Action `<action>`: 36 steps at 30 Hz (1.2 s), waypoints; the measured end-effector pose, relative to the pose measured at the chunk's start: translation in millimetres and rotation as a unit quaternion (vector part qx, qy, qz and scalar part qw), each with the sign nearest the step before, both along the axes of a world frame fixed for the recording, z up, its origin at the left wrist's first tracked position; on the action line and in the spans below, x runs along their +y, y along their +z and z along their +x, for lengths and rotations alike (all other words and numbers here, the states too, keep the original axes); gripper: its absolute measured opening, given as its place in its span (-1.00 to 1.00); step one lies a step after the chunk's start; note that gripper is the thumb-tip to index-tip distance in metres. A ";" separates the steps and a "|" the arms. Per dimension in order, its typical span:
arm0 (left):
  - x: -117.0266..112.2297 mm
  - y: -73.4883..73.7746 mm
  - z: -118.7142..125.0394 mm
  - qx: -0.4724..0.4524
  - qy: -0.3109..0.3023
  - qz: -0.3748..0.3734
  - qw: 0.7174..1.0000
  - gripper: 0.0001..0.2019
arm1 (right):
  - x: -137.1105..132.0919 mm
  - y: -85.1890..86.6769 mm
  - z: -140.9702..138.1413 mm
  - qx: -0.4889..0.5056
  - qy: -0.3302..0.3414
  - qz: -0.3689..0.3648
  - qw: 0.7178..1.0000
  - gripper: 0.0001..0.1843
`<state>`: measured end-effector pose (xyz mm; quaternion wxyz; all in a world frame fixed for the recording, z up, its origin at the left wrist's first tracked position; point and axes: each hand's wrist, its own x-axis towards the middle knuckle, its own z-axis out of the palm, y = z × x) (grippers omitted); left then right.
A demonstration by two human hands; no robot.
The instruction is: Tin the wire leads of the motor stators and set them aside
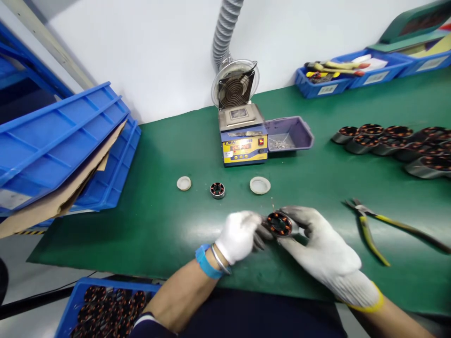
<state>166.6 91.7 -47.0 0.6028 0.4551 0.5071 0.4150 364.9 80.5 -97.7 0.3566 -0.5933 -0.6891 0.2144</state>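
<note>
A motor stator [279, 224], a metal ring with copper windings inside, is held above the green bench, its open face towards me. My right hand [317, 246], in a white glove with greyed fingers, wraps round its right side. Gloved too, my left hand [243, 235] has curled fingers closed against the ring's left edge; its fingertips are partly hidden. Fine wire ends stand up from the stator's top. A smaller stator [217, 190] sits on the bench beyond my hands, between a small white dish [183, 183] and a larger white dish [260, 185].
Cutting pliers [366, 218] lie open on the right. Behind them stand several stators [392, 139]. A solder pot [244, 138] with an extraction hose [227, 33] and a purple bin [294, 134] are at the back. Blue crates [66, 136] lean on the left; a stator-filled crate [79, 286] is below.
</note>
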 end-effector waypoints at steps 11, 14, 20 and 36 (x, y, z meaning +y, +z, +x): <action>-5.3 10.9 5.1 0.277 -0.129 0.310 0.900 -0.80 | 2.3 19.1 22.9 -0.098 0.165 0.173 0.966 -0.65; -7.4 5.7 3.3 0.236 -0.148 0.217 0.936 -0.70 | 2.8 20.9 33.0 -0.104 0.127 0.156 0.974 -0.68; -6.1 17.1 -2.1 0.017 -0.030 0.048 0.998 -0.59 | -0.3 22.3 36.6 -0.092 0.086 0.137 0.983 -0.66; 7.2 8.8 2.2 -0.017 -0.028 0.009 0.999 -0.56 | 0.0 26.6 28.2 -0.059 0.140 0.139 0.979 -0.69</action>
